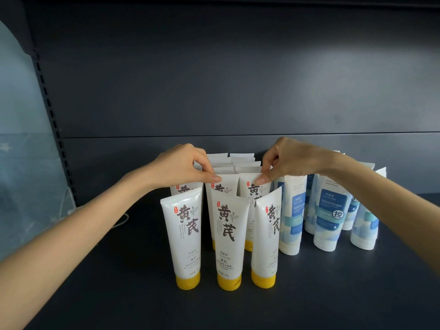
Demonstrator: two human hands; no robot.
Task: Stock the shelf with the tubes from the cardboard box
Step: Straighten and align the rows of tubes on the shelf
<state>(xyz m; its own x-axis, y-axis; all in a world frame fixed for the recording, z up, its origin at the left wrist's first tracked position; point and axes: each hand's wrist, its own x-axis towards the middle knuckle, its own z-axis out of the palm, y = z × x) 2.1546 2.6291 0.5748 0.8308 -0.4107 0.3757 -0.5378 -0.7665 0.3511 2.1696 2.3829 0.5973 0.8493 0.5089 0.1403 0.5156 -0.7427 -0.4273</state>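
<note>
On a dark shelf (114, 296), a person's left hand (183, 166) pinches the top edge of a white tube (228, 185) in the second row of yellow-capped tubes (228, 234), which stand cap-down in rows running back toward the rear panel (214, 79). The right hand (292, 160) pinches the crimped top of the neighbouring tube (246, 186) just to its right, while blue-and-white tubes (329, 210) stand beside them, further right.

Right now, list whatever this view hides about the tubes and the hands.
- Cardboard box: outside the head view.
- Rear yellow-capped tubes: front rows hide all but their top seals; count unclear.
- Blue tubes: right forearm covers some tops; small print unreadable.
- Left hand, right hand: fingers behind the pinched second-row tubes hidden.
</note>
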